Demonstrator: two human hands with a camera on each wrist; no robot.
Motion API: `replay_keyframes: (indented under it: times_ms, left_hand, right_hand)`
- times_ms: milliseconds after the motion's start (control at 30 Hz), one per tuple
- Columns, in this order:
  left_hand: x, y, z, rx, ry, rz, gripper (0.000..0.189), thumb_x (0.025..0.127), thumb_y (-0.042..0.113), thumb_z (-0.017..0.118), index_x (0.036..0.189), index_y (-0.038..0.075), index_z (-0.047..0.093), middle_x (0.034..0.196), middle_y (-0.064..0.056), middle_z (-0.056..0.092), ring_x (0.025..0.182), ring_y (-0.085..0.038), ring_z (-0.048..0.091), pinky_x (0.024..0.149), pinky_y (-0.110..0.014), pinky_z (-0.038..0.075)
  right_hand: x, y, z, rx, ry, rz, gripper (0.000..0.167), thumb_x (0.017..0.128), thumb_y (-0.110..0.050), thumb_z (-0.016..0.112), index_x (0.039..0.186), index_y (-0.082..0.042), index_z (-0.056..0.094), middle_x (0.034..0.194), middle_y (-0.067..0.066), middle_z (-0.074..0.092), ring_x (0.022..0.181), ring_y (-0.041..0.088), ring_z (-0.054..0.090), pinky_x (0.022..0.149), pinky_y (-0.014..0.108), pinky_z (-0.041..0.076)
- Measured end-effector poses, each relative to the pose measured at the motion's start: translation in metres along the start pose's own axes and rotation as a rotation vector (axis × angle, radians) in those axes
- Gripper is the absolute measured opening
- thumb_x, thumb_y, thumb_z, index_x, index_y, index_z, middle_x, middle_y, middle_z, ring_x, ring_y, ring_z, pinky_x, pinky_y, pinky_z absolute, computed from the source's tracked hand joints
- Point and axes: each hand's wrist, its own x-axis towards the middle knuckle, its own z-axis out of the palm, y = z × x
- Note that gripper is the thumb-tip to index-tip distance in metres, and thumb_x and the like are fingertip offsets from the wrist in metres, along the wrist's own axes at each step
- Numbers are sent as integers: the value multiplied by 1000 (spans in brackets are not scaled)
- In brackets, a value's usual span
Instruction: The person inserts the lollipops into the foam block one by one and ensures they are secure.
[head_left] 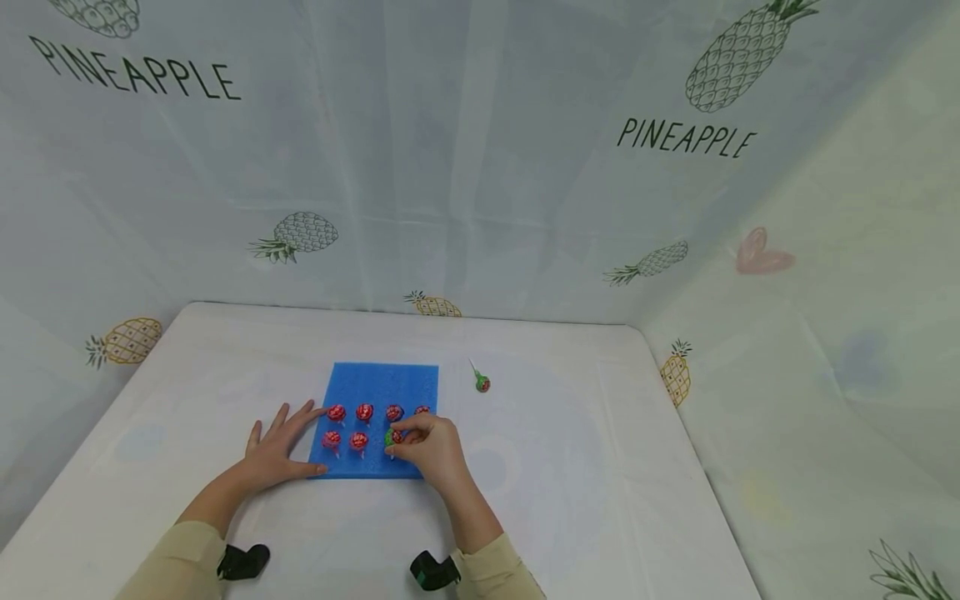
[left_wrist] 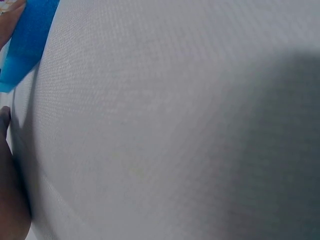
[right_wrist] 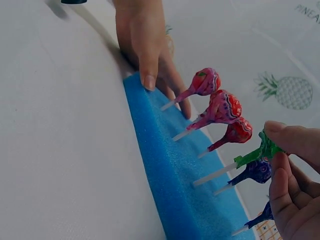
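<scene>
A blue foam block (head_left: 382,379) lies on the table with several wrapped lollipops standing in it on their sticks. My left hand (head_left: 273,457) rests against the block's left side, fingers spread and thumb at the near corner. Thumb and fingers of my right hand (head_left: 429,450) pinch the wrapped head of a green lollipop (right_wrist: 265,149), whose stick meets the foam in the right wrist view. Pink-red lollipops (right_wrist: 222,107) stand to its left, and dark blue-purple lollipops (right_wrist: 257,171) stand close by. The right hand partly covers the block's near right corner in the head view.
Another green lollipop (head_left: 482,382) lies loose on the white tablecloth (head_left: 570,450), right of the block. Pineapple-printed curtains (head_left: 480,167) hang behind and beside the table. Black wrist devices (head_left: 243,562) sit at both sleeves.
</scene>
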Motion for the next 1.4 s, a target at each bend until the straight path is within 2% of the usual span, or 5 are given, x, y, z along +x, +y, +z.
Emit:
replay_keyframes:
  times_ms: [667,1000,1200,1400]
  left_hand:
    - [0,0,0,0,-2,-1,95,69,49,82,146,16,37,156,-27,19,140,-55,-4,100,-73,-18]
    - [1,0,0,9,10,9,94,70,50,82,145,16,37,156,-27,19,140,-55,-3,100,-73,-17]
    - [1,-1,0,13,12,13,94,70,49,82,145,16,37,156,-27,19,140,-55,-3,100,-73,-17]
    - [1,-1,0,11,12,12,94,70,49,82,145,16,37,156,-27,19,140,-56,-3,100,-73,-17]
  right_hand:
    - [2,5,3,-20,-3,2,22,74,-3,84,95,-5,77,66,-6,61,56,5,54,48,19,44]
    - [2,6,4,-57,11,9,23,74,-6,85,96,-9,78,61,-3,51,50,6,41,43,20,30]
    - [1,7,5,-59,26,14,22,73,-7,85,93,-11,77,60,1,51,48,7,39,41,21,29]
    - [2,11,7,-77,41,14,20,73,-9,86,91,-13,77,62,-2,52,48,7,41,41,21,30]
